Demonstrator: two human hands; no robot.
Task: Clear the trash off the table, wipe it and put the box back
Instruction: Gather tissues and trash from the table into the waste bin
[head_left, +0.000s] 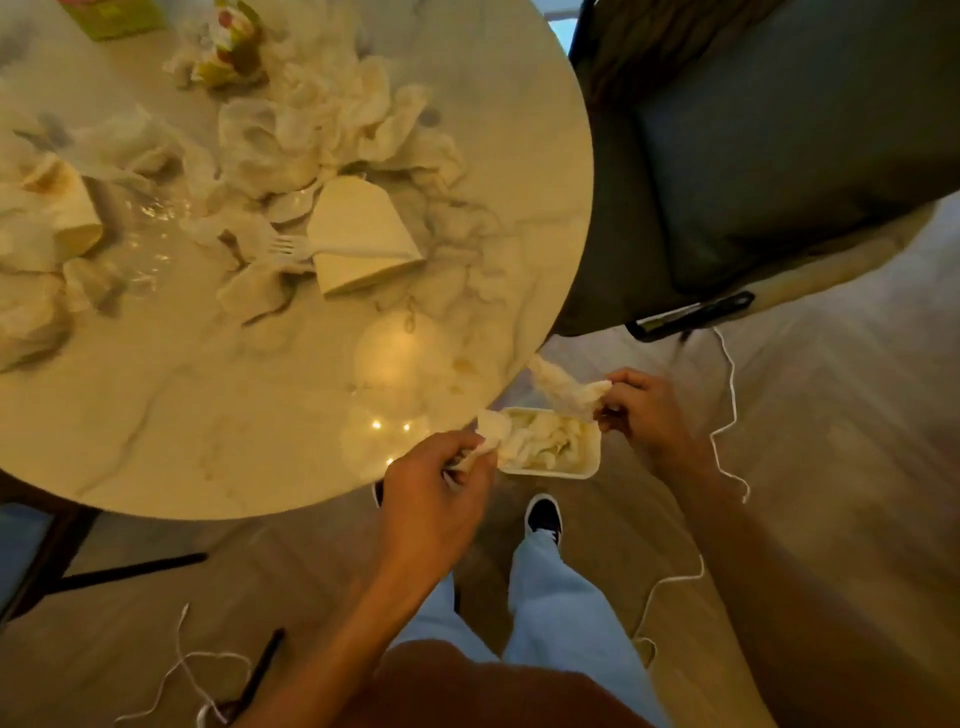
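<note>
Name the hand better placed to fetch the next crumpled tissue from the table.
Left. The left hand is at the table edge, nearer the tissue pile; the right hand is off the table beyond the white bin. Both hold tissue now and must drop it first.

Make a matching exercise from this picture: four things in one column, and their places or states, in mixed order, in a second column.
Things:
1. plastic fork
2. white bin
3. crumpled tissue
4. grey chair

Places or states:
A. stands beside the round table, to its right
B. held in the right hand
C. lies on the table against a tipped paper cup
D. on the floor below the table edge, holding tissues

Pairs: 1-C, 2-D, 3-B, 4-A
</note>
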